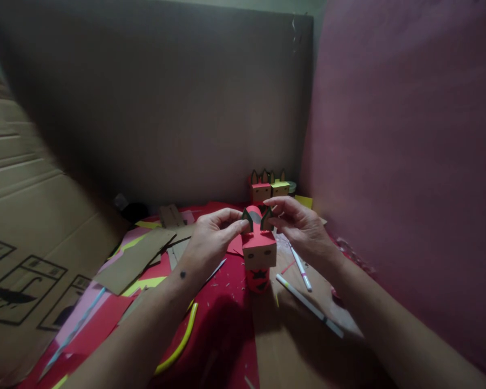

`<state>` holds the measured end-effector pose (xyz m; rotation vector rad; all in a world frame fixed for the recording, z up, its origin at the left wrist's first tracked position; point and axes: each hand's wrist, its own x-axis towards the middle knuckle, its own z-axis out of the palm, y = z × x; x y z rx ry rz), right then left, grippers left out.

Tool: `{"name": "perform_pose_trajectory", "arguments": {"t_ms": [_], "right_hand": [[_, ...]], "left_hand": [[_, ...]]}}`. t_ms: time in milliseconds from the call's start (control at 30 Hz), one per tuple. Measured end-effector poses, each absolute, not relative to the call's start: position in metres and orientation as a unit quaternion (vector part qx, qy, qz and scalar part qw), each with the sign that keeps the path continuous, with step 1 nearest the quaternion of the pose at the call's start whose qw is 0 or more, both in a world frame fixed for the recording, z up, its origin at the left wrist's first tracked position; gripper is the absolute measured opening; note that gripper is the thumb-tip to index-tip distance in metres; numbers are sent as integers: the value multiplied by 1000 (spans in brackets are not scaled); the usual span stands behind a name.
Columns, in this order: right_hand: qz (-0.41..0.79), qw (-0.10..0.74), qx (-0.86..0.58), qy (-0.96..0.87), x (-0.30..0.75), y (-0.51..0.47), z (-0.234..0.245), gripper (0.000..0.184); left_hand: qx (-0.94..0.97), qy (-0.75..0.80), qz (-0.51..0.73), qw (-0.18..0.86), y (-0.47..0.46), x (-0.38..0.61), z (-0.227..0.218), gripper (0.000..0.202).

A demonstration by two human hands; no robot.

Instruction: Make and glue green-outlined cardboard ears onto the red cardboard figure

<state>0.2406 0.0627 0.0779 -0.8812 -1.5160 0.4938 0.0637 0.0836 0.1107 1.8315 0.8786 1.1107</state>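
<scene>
In the middle of the head view stands a paper animal figure (259,254) with a red-topped box head, drawn eyes and a red body bearing black shapes. Two pointed cardboard ears with dark edges rise from its head. My left hand (214,232) pinches the left ear (248,220) between thumb and fingers. On the other side, the right ear (267,220) is pinched by my right hand (295,221). Whether the ears are fixed to the head I cannot tell. Behind, two similar figures stand side by side, one red-topped (261,189) and one yellow-topped (280,187).
White marker pens (310,305) lie on the brown board (275,346) at right. Cardboard pieces (137,262) and coloured paper are piled at left, near a yellow curved strip (182,343). A large cardboard box (24,216) stands far left; a pink wall (409,135) bounds the right.
</scene>
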Motion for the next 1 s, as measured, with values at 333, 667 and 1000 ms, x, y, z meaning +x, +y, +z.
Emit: {"name": "perform_pose_trajectory", "arguments": {"t_ms": [333, 667, 1000], "right_hand": [[212, 605, -379, -667, 237, 61, 80, 23], [218, 598, -378, -672, 238, 59, 80, 25], [219, 599, -368, -676, 239, 60, 79, 27]], "left_hand": [[728, 337, 435, 408, 83, 65, 109, 11], [725, 328, 436, 420, 86, 64, 106, 10], [723, 327, 437, 424, 86, 65, 105, 9]]}}
